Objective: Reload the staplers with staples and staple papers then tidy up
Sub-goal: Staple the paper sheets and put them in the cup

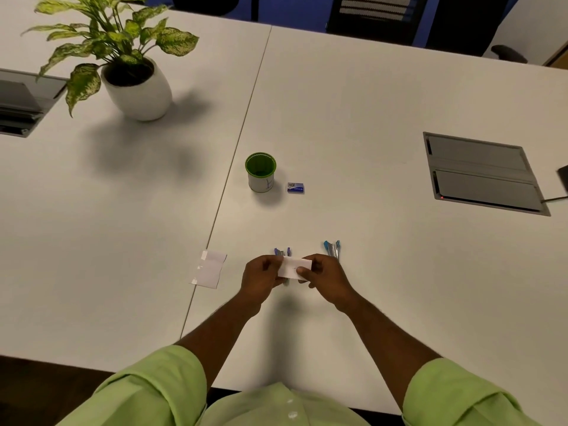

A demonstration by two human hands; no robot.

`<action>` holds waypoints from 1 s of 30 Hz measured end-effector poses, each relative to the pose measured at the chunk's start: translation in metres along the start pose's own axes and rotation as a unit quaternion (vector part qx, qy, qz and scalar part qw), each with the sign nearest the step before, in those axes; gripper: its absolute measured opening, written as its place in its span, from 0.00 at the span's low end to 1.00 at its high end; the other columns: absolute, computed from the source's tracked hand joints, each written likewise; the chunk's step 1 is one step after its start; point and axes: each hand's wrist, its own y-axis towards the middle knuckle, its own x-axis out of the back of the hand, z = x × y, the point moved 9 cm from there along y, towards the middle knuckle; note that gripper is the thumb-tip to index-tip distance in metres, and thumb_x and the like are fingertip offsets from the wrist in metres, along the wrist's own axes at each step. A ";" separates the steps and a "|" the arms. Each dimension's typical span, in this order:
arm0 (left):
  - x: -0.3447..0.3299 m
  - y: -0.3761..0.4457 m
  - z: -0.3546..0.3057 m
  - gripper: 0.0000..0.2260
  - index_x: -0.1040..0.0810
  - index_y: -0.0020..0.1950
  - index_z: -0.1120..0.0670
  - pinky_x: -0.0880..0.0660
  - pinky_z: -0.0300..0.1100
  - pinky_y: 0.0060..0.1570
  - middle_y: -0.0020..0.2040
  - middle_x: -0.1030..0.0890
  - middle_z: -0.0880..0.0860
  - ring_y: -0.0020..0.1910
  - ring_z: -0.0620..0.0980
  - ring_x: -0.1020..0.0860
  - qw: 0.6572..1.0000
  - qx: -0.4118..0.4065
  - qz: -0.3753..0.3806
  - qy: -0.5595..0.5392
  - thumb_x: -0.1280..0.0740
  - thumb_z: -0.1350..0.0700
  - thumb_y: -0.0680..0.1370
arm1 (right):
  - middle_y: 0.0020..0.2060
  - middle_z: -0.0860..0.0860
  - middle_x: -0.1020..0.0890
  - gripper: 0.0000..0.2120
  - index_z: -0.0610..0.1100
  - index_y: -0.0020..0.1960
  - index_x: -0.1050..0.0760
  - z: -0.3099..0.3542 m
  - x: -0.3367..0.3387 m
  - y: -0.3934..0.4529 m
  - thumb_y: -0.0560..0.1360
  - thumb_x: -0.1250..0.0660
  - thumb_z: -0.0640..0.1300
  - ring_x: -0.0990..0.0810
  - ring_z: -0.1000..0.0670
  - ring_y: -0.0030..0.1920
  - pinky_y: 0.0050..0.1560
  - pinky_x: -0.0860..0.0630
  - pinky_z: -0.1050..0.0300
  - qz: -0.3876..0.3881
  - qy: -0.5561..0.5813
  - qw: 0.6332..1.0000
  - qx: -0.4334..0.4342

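A small folded white paper [294,266] is held between both hands just above the table. My left hand [261,276] grips its left end and my right hand [327,276] pinches its right end. Behind the paper lies a purple stapler [282,252], opened out and mostly hidden by my hands. A blue stapler [332,249] lies open to the right of it. Another white paper [209,269] rests flat on the table to the left. A small blue staple box [295,187] sits farther back.
A green-rimmed cup [260,172] stands left of the staple box. A potted plant [135,84] is at the far left. A grey cable hatch [481,173] is set in the white table [368,118] at right, and another hatch [21,103] at far left.
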 end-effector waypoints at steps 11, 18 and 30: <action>0.005 0.002 0.007 0.08 0.20 0.53 0.65 0.16 0.46 0.42 0.49 0.16 0.64 0.44 0.60 0.14 0.999 0.017 0.006 0.049 0.27 0.67 0.74 | 0.45 0.44 0.16 0.10 0.41 0.51 0.20 0.000 -0.011 0.000 0.72 0.24 0.35 0.17 0.48 0.43 0.40 0.17 0.57 -0.018 0.077 0.997 -0.016; 0.012 0.009 0.005 0.05 0.20 0.48 0.59 0.18 0.42 0.36 0.46 0.17 0.59 0.39 0.53 0.15 0.998 0.010 -0.014 0.055 0.30 0.68 0.76 | 0.47 0.45 0.16 0.09 0.43 0.51 0.20 0.004 -0.013 0.005 0.77 0.33 0.30 0.17 0.48 0.47 0.46 0.16 0.52 0.000 0.061 0.998 -0.018; 0.008 0.005 0.010 0.04 0.20 0.51 0.65 0.18 0.42 0.36 0.48 0.16 0.65 0.41 0.58 0.15 0.997 0.069 0.009 0.016 0.32 0.66 0.78 | 0.53 0.47 0.17 0.06 0.39 0.47 0.16 0.021 -0.006 -0.004 0.74 0.28 0.31 0.17 0.49 0.54 0.57 0.22 0.57 -0.062 -0.021 0.994 0.086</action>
